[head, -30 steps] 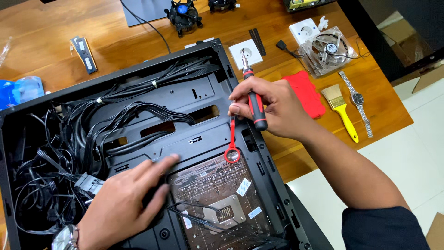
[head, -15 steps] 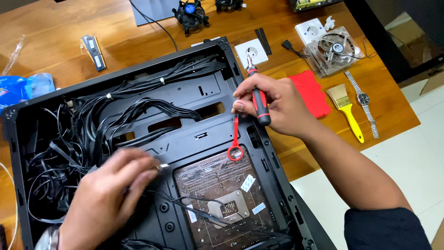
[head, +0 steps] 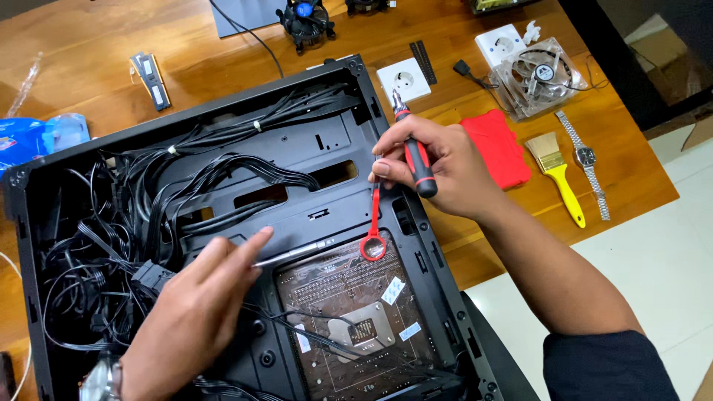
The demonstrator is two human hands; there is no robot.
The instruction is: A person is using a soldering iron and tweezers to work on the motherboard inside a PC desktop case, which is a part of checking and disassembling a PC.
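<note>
Wooden table [head: 89, 44]; right hand [head: 445, 167] holds screwdriver [head: 416, 160] upright, tip away.
</note>
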